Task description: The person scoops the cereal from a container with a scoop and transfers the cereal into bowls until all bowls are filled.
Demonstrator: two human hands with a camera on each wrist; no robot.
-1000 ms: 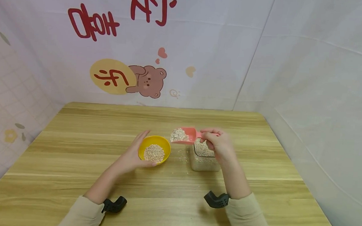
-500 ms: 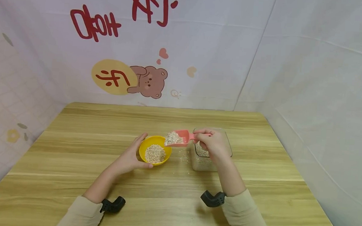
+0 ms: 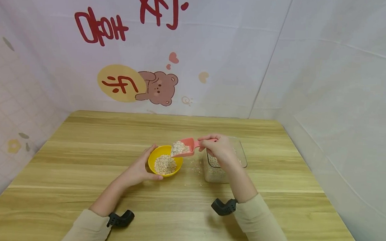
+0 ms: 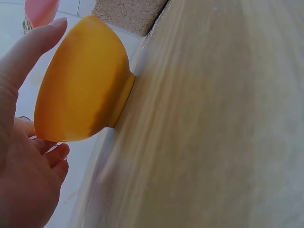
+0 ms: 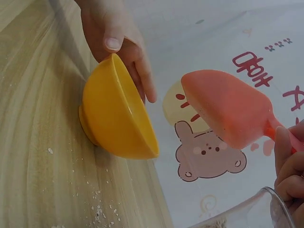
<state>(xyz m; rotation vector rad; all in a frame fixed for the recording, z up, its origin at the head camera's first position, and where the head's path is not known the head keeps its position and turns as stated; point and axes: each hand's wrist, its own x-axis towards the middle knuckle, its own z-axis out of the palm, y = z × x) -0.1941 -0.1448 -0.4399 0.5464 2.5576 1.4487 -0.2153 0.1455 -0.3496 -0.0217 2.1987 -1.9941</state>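
My left hand (image 3: 139,171) holds a yellow bowl (image 3: 160,151) by its left side, thumb at the near rim and fingers at the far side. Flaked oats (image 3: 165,165) lie in the bowl, which stands upright on the table. My right hand (image 3: 220,149) grips the handle of a pink scoop (image 3: 189,143) heaped with oats at its front. The scoop's tip is over the bowl's right rim, tilted slightly down. In the right wrist view the scoop (image 5: 228,107) shows its underside, apart from the bowl (image 5: 111,107). Only the scoop's end (image 4: 42,10) shows in the left wrist view.
Below my right hand stands a clear square container (image 3: 214,176) of oats, just right of the bowl. Spilled flakes (image 3: 195,167) dot the wooden table (image 3: 176,213) between them. A printed cloth (image 3: 227,71) hangs behind the table.
My right hand has moved the loaded scoop left, from above the container's left side to the bowl's right rim, and its tip has dipped slightly. The left hand stays at the bowl.
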